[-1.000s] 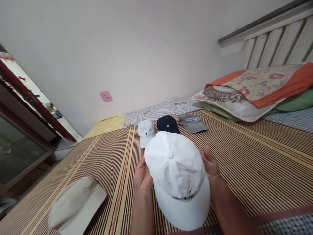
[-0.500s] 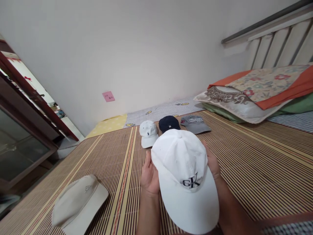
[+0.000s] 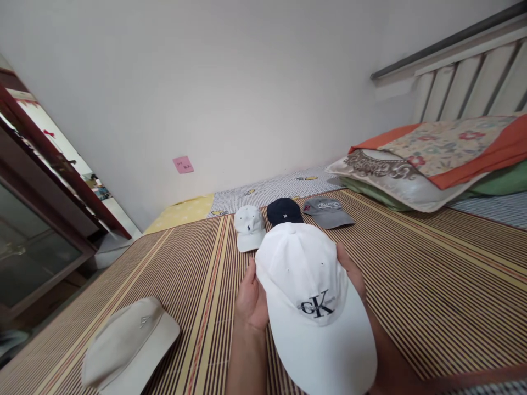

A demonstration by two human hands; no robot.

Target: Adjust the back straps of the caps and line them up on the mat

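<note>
Between my two hands, above the striped mat, I hold a white baseball cap (image 3: 302, 274) with black CK lettering; its brim points toward me. My left hand (image 3: 251, 299) grips the cap's left side, its thumb up along the edge and its other fingers hidden behind the fabric. On the opposite side my right hand (image 3: 352, 271) holds the rim, mostly covered by the crown. Beyond it lie a smaller white cap (image 3: 250, 227), a navy cap (image 3: 284, 211) partly hidden, and a grey cap (image 3: 329, 213). A beige cap (image 3: 132, 345) rests at lower left.
The striped bamboo mat (image 3: 411, 285) covers the bed. Pillows (image 3: 411, 181) and folded floral cloth (image 3: 448, 142) are stacked at right, below a radiator (image 3: 473, 77). A pink note (image 3: 183, 164) is on the wall. At left are a door frame (image 3: 78, 181) and a glass-fronted cabinet (image 3: 33, 263).
The held white cap has turned slightly, its brim swinging a little to the right and its lettering facing me more. Both hands keep their hold; the other caps stay put.
</note>
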